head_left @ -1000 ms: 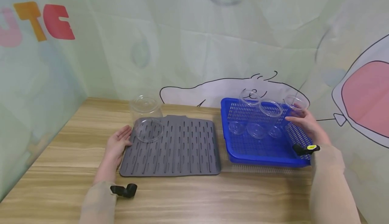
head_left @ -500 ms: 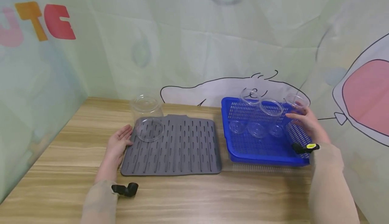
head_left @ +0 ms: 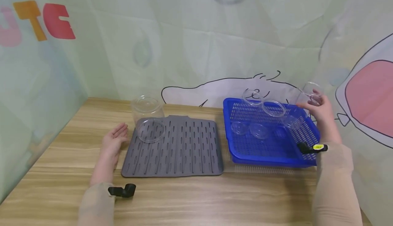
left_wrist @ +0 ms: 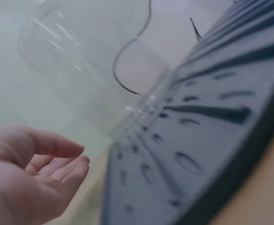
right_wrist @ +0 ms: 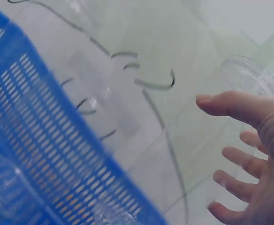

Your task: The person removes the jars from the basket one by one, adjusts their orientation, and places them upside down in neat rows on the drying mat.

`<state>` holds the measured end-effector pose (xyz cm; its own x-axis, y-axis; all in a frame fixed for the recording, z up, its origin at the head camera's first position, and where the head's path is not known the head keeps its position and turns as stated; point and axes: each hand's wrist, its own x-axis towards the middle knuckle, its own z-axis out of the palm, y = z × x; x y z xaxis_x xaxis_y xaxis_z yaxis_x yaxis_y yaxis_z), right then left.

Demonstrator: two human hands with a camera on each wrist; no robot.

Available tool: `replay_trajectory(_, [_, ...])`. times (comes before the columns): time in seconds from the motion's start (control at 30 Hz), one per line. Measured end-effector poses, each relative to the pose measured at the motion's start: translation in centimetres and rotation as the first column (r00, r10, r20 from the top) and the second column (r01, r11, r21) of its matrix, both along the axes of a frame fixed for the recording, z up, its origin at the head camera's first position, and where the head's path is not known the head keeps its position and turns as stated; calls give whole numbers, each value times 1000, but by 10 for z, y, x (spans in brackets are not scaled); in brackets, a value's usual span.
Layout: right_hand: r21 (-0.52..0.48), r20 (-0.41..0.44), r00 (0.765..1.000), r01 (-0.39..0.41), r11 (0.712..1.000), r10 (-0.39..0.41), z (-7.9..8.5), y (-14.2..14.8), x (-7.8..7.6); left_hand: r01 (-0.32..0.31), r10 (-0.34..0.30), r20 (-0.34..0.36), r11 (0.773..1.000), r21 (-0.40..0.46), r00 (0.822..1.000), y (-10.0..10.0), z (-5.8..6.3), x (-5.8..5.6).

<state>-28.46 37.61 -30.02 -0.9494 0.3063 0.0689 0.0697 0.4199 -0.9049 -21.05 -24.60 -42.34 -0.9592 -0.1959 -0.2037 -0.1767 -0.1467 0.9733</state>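
My right hand (head_left: 320,111) grips a clear plastic cup (head_left: 295,111) near its rim, thumb on one side and fingers on the other. The cup leans, its rim up and to the right, over the right side of the blue basket (head_left: 273,162). In the right wrist view its ringed rim (right_wrist: 252,70) shows behind the thumb. Two more clear cups (head_left: 274,108) stand rim up in the basket. My left hand (head_left: 113,142) lies beside the grey ridged mat (head_left: 184,151), fingers relaxed and holding nothing. A wider clear container (head_left: 148,113) stands on the mat's back left corner.
The mat and basket lie side by side on a wooden table (head_left: 196,198). A printed cloth (head_left: 190,48) hangs close behind the table and along both sides. Black cameras (head_left: 122,191) are strapped to both wrists.
My right hand has lifted the cup up and to the right from among the others in the basket. My left hand has moved slightly left, away from the mat's edge.
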Motion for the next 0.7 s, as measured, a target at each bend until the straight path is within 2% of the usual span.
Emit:
replay_trajectory(0.1, [78, -44, 998, 37, 996, -33, 14, -8, 3, -28, 29, -48, 1000, 11, 998, -2, 11, 3])
replay_trajectory(0.2, [112, -96, 993, 75, 991, -64, 29, -18, 6, -66, 70, -99, 997, 40, 993, -1, 24, 6])
replay_trajectory(0.33, [134, -177, 980, 112, 985, -87, 48, -34, 11, -129, 148, -185, 985, 112, 972, 3, 40, 11])
replay_trajectory(0.43, [167, -251, 964, 126, 978, -82, 61, -50, 16, -163, 210, -267, 969, 187, 941, 9, 50, 15])
replay_trajectory(0.53, [215, -336, 940, 144, 966, -66, 72, -68, 20, -163, 245, -362, 956, 243, 899, 17, 60, 18])
replay_trajectory(0.6, [250, -412, 910, 155, 956, -40, 79, -83, 22, -144, 244, -425, 956, 255, 872, 22, 66, 21])
replay_trajectory(0.7, [324, -525, 850, 159, 933, 38, 85, -105, 24, -101, 203, -505, 970, 222, 839, 30, 74, 26])
